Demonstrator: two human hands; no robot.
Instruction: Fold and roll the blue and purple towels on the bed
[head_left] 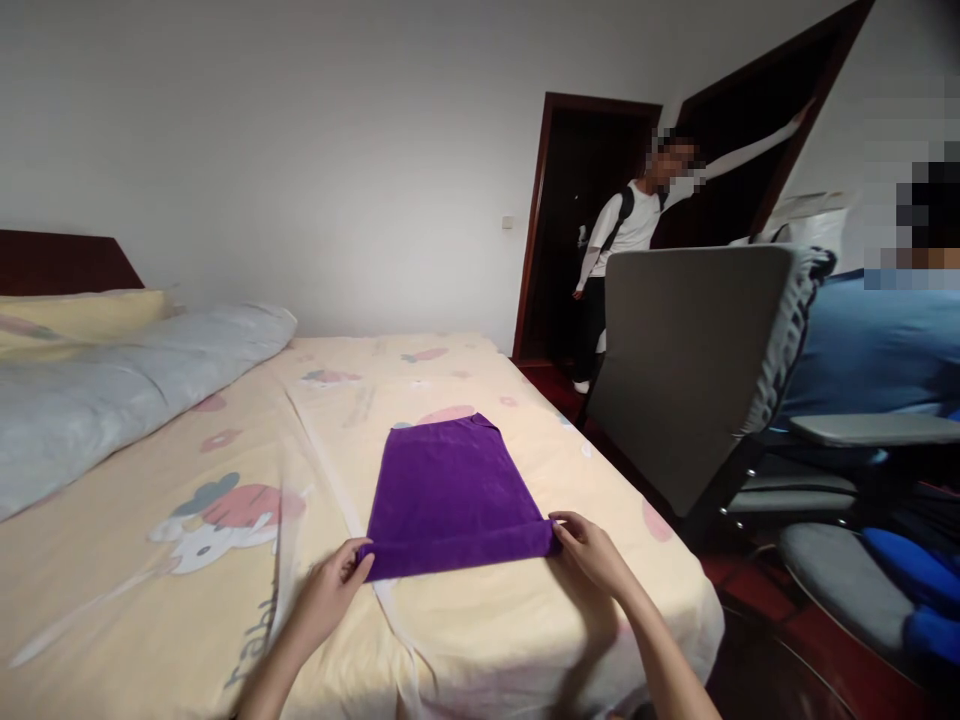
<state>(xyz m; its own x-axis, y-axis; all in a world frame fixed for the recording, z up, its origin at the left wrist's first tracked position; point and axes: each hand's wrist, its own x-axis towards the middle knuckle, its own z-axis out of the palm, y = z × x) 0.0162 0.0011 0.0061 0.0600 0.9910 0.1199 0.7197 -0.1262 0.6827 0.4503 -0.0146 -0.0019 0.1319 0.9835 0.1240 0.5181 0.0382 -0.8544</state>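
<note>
A purple cloth (pixel 457 480) lies flat on the bed (pixel 225 590), its near edge folded over into a straight band. At the band's left end, my left hand (pixel 339 580) pinches the fabric between thumb and fingers. My right hand (pixel 589 550) grips the opposite end of the same band the same way. Near the far right corner of the cloth a small flap is turned over. Beneath it the yellow sheet shows carrot, flower and rabbit prints, and a pale strip runs under the cloth's left side.
A grey quilt (pixel 135 380) and a yellow pillow (pixel 90 315) lie at the left by the dark headboard (pixel 67 262). Right of the bed stands a grey folding recliner (pixel 690 370) beside a person in blue (pixel 885 340). Another person in white (pixel 634 230) stands by the doorway.
</note>
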